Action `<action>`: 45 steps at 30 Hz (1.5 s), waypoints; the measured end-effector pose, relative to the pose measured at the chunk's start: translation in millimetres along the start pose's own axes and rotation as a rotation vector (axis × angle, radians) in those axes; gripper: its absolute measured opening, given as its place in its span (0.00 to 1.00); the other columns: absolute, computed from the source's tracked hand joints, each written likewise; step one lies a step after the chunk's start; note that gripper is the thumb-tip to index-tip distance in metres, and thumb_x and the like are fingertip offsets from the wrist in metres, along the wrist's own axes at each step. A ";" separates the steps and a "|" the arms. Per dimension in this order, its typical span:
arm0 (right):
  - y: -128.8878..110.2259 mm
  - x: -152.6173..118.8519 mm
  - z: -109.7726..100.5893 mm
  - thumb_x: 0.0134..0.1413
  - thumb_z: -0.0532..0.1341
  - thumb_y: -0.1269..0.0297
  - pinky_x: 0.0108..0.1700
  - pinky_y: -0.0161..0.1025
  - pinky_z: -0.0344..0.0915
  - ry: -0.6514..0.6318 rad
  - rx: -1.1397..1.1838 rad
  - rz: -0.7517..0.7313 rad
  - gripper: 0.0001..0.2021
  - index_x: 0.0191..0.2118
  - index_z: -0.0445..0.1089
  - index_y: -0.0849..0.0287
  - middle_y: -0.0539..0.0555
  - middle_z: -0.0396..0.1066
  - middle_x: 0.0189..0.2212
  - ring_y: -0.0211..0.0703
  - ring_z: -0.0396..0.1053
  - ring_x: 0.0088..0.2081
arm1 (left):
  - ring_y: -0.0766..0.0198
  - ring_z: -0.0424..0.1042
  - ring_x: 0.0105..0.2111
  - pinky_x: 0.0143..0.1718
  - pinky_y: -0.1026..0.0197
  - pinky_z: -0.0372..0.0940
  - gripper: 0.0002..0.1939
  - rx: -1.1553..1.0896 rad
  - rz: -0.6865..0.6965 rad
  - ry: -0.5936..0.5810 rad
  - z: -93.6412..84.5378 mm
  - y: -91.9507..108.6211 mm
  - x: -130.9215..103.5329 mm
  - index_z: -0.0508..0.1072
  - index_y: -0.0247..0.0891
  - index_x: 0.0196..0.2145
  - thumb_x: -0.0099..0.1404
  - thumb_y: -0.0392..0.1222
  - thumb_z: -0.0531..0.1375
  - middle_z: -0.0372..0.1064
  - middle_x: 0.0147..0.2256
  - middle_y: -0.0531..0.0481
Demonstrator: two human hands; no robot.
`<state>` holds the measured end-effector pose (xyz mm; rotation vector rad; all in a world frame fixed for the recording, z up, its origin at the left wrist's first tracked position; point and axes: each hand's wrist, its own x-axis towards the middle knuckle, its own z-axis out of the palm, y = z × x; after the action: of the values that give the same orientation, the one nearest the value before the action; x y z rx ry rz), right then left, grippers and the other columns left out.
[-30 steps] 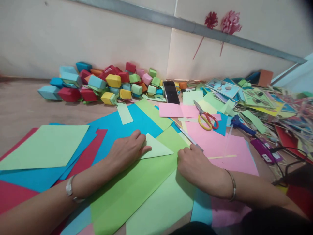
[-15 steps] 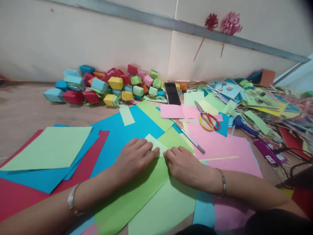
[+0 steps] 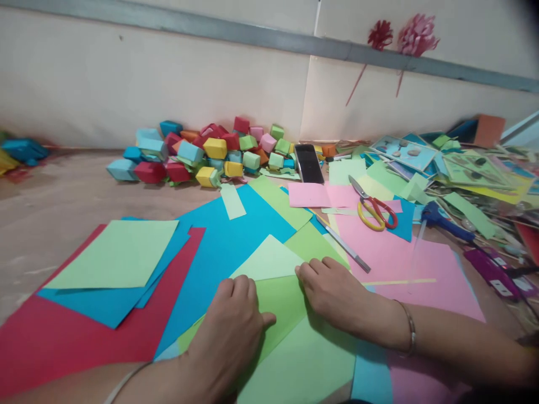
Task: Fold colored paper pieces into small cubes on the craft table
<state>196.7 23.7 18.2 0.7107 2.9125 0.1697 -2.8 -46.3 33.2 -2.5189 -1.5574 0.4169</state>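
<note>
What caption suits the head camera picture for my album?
Left hand and right hand at a pale green paper triangle, scissors lying beyond.

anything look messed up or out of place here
Nothing looks clearly spilled or torn. The messiest spot is the heap of papers and cards at right, jumbled at odd angles. A loose pale green strip lies askew across the edge of the blue sheet. The pale green triangle by the right hand looks undamaged.

Subdued, diffuse indoor light; the wall [image 3: 189, 90] at 12 o'clock is palest. Soft shadows lie beneath the left hand [image 3: 231, 331] and right hand [image 3: 337, 300]. Dark vignetting closes the corner toward 2 o'clock; clutter [image 3: 475, 216] at 3 o'clock and a blue object [image 3: 27, 151] at 9 o'clock appear smeared.
</note>
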 end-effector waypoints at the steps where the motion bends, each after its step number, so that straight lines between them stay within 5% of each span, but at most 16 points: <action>1: 0.0 0.0 0.9 0.58 0.57 0.80 0.28 0.44 0.44 0.006 0.004 0.008 0.07 0.35 0.71 0.65 0.58 0.67 0.33 0.45 0.58 0.31 | 0.50 0.68 0.28 0.26 0.54 0.52 0.16 -0.009 -0.018 -0.033 -2.9 -1.0 -0.3 0.81 0.38 0.24 0.66 0.47 0.63 0.71 0.24 0.40; 6: 0.5 -0.8 5.6 0.61 0.55 0.78 0.28 0.44 0.45 0.033 0.017 0.018 0.08 0.36 0.71 0.64 0.58 0.68 0.33 0.45 0.58 0.31 | 0.50 0.69 0.25 0.23 0.57 0.49 0.16 0.010 -0.092 -0.165 -2.9 -17.3 -0.8 0.81 0.37 0.23 0.66 0.36 0.60 0.72 0.22 0.38; 10: 1.1 -0.2 2.1 0.59 0.55 0.80 0.28 0.44 0.43 0.005 0.038 0.018 0.09 0.35 0.71 0.65 0.58 0.68 0.33 0.44 0.57 0.30 | 0.53 0.67 0.22 0.21 0.61 0.43 0.15 0.009 -0.072 -0.214 8.9 -32.0 -7.3 0.80 0.38 0.20 0.55 0.24 0.58 0.71 0.20 0.40; 16: -0.4 3.0 -10.6 0.60 0.55 0.80 0.27 0.43 0.42 -0.056 0.041 -0.030 0.10 0.31 0.71 0.64 0.59 0.66 0.32 0.45 0.58 0.31 | 0.51 0.68 0.22 0.22 0.56 0.53 0.23 0.062 -0.145 0.057 9.0 -32.1 0.6 0.75 0.36 0.19 0.69 0.46 0.56 0.67 0.18 0.41; 19: -1.1 2.8 -11.5 0.60 0.56 0.80 0.27 0.43 0.43 -0.052 0.052 -0.031 0.10 0.32 0.70 0.64 0.59 0.66 0.33 0.45 0.59 0.32 | 0.49 0.73 0.30 0.27 0.55 0.60 0.18 0.070 -0.139 0.129 4.0 -32.3 16.5 0.80 0.32 0.34 0.66 0.52 0.61 0.74 0.27 0.38; 22: 1.5 2.6 -8.4 0.60 0.56 0.81 0.28 0.43 0.44 -0.013 0.061 -0.010 0.08 0.34 0.70 0.65 0.58 0.67 0.32 0.45 0.59 0.32 | 0.49 0.75 0.35 0.30 0.56 0.63 0.28 -0.012 -0.132 0.068 3.5 -36.4 27.8 0.73 0.31 0.56 0.63 0.49 0.66 0.77 0.38 0.37; 27: 14.4 8.7 0.4 0.61 0.62 0.71 0.30 0.39 0.50 0.121 0.256 0.188 0.03 0.38 0.68 0.64 0.58 0.68 0.35 0.43 0.60 0.33 | 0.53 0.75 0.36 0.33 0.57 0.66 0.31 -0.222 -0.107 0.072 16.6 -43.9 29.8 0.64 0.35 0.64 0.64 0.41 0.63 0.76 0.44 0.39; 30: 21.3 13.4 4.6 0.55 0.70 0.64 0.33 0.38 0.55 0.157 0.404 0.289 0.16 0.44 0.67 0.64 0.60 0.70 0.40 0.46 0.64 0.37 | 0.55 0.75 0.34 0.32 0.58 0.66 0.30 -0.356 -0.131 0.202 28.6 -45.5 30.1 0.63 0.37 0.63 0.64 0.37 0.60 0.75 0.44 0.41; 34: 26.3 15.4 7.2 0.55 0.68 0.69 0.36 0.38 0.58 0.176 0.581 0.338 0.13 0.45 0.68 0.61 0.56 0.71 0.37 0.44 0.66 0.38 | 0.59 0.73 0.29 0.27 0.62 0.63 0.25 -0.551 -0.122 0.401 36.1 -45.8 33.9 0.66 0.38 0.58 0.63 0.33 0.53 0.73 0.32 0.50; 37: 29.8 15.0 6.8 0.55 0.64 0.75 0.36 0.36 0.58 0.261 0.734 0.355 0.07 0.40 0.69 0.60 0.51 0.70 0.31 0.40 0.65 0.33 | 0.61 0.72 0.27 0.27 0.62 0.63 0.12 -0.632 -0.076 0.532 31.5 -46.0 36.0 0.72 0.39 0.42 0.67 0.36 0.50 0.71 0.28 0.51; 39: 32.9 14.4 5.2 0.54 0.62 0.77 0.38 0.37 0.60 0.369 0.809 0.305 0.06 0.34 0.67 0.59 0.51 0.69 0.31 0.40 0.65 0.34 | 0.61 0.72 0.28 0.28 0.62 0.63 0.12 -0.684 -0.065 0.598 25.9 -46.6 36.6 0.71 0.40 0.33 0.69 0.39 0.49 0.72 0.28 0.49; 42: 38.5 13.4 2.0 0.55 0.58 0.76 0.43 0.40 0.62 0.550 0.898 0.219 0.06 0.31 0.64 0.58 0.53 0.70 0.34 0.41 0.65 0.38 | 0.62 0.73 0.28 0.29 0.63 0.66 0.11 -0.831 -0.127 0.622 18.8 -50.1 37.8 0.72 0.41 0.31 0.69 0.43 0.52 0.75 0.28 0.50; 45: 43.0 14.1 0.0 0.55 0.55 0.73 0.36 0.37 0.60 0.637 1.114 0.329 0.04 0.31 0.63 0.57 0.50 0.66 0.30 0.38 0.62 0.32 | 0.59 0.75 0.29 0.32 0.60 0.69 0.11 -1.001 -0.292 0.655 15.8 -56.9 40.9 0.74 0.41 0.32 0.60 0.52 0.62 0.77 0.30 0.50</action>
<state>203.7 68.2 22.7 1.4716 3.2347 -1.5638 -38.9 15.5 27.2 -2.4194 -2.0302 -1.3926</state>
